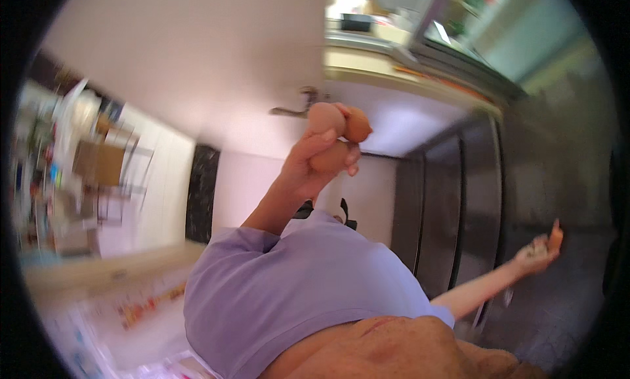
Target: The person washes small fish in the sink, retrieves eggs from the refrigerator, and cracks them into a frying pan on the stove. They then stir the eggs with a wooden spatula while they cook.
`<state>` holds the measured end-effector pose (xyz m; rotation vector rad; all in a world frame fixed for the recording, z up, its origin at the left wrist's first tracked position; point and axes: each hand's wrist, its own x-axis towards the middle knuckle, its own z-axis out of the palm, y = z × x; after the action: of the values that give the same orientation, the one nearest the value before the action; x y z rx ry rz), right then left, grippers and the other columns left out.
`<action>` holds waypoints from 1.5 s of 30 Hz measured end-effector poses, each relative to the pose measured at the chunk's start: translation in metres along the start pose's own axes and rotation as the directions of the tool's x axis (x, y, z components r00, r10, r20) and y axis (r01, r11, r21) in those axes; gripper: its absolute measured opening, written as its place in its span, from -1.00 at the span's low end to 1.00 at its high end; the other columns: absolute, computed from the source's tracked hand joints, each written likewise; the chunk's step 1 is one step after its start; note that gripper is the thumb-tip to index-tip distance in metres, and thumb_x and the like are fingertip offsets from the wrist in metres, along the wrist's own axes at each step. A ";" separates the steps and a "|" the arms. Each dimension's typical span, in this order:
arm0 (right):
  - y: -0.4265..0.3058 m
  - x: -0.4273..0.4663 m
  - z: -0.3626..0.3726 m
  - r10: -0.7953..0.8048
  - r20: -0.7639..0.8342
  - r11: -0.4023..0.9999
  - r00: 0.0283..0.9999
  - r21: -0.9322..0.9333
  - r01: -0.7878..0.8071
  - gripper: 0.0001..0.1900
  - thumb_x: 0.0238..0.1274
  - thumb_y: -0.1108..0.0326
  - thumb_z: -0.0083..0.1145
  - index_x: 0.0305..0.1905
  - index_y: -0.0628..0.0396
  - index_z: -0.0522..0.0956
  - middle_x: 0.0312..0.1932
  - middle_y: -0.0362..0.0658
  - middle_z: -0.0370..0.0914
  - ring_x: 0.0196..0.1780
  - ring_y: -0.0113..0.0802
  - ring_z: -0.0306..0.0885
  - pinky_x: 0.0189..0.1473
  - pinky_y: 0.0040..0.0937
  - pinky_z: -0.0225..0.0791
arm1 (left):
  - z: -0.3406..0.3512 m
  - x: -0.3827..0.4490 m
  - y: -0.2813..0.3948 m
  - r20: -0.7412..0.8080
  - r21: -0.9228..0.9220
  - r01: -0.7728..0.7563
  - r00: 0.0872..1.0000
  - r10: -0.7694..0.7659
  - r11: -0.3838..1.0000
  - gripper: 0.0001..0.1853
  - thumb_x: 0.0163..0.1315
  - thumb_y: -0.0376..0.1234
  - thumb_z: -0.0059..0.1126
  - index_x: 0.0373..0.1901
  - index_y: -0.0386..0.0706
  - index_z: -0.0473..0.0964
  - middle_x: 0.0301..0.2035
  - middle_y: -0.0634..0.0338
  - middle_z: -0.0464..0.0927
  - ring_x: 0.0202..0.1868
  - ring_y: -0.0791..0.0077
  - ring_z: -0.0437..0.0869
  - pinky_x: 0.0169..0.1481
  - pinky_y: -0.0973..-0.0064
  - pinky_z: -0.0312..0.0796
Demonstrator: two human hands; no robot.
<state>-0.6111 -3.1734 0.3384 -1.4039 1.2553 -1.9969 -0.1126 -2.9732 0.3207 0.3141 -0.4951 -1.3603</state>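
My left hand (315, 152), raised in front of my body near the middle of the view, holds several eggs. A pale pinkish egg (326, 120) and a brown egg (358, 125) are at the fingertips and thumb; another brown egg (329, 156) rests against the palm. Far out at the right, my right hand (536, 255) holds small pale objects (535, 251), too blurred to identify. An orange-brown shape (555, 238) shows at its fingers; I cannot tell what it is.
Beyond my left hand is a pale door with a metal handle (295, 109). A windowsill (359, 43) bearing items lies at the top. Dark panelled doors (443, 206) stand at the right. To the left, a brown box (98, 162) stands near metal-framed furniture; a dark threshold (202, 192) crosses the floor.
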 end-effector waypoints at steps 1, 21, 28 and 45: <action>0.011 0.006 -0.004 -0.062 0.015 0.996 0.998 -0.055 0.063 -0.52 0.40 0.26 -0.42 0.11 0.26 0.51 0.03 0.01 0.60 -0.55 -0.58 0.18 -0.48 -0.64 0.13 | -0.003 -0.014 0.009 -0.042 0.023 -0.030 0.999 0.031 0.999 -0.50 0.23 -0.22 0.13 0.17 -0.06 0.24 -0.03 0.01 0.38 -0.31 0.34 0.49 -0.26 0.35 0.44; -0.111 -0.297 0.308 -0.279 0.748 0.183 0.602 0.657 -0.731 -0.67 0.41 0.13 -0.07 -0.03 0.19 0.46 -0.31 -0.14 0.54 -0.58 -0.62 0.30 -0.60 -0.56 0.26 | -0.136 -0.288 0.299 -0.403 0.328 -0.517 0.680 0.612 0.791 -0.45 0.17 -0.14 0.19 0.14 -0.09 0.25 -0.07 0.07 0.38 -0.30 0.39 0.48 -0.22 0.36 0.41; -0.213 -0.587 0.547 -0.297 0.952 -0.284 -0.069 -0.157 -0.946 -0.52 0.41 -0.05 -0.05 0.07 0.21 0.40 -0.31 -0.09 0.51 -0.66 -0.53 0.35 -0.60 -0.55 0.29 | -0.194 -0.397 0.406 -0.473 0.328 -0.703 0.456 0.754 0.631 -0.50 0.19 -0.18 0.19 0.14 -0.03 0.27 -0.03 0.02 0.40 -0.29 0.36 0.46 -0.22 0.37 0.37; -0.483 -1.054 0.837 -0.462 0.610 0.436 -0.644 -0.476 -0.764 -0.54 0.39 0.24 -0.07 0.30 0.21 0.30 -0.06 0.07 0.56 -0.60 -0.62 0.21 -0.60 -0.71 0.08 | -0.322 -0.626 0.641 -0.471 0.557 -0.830 -0.303 0.828 0.014 -0.47 0.26 -0.29 0.18 0.24 0.01 0.24 0.21 -0.28 0.22 -0.27 0.36 0.36 -0.19 0.48 0.40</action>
<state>0.6594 -2.5215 0.2550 -0.9299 -0.3107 0.3746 0.5151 -2.2594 0.2614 0.3480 0.1229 0.4236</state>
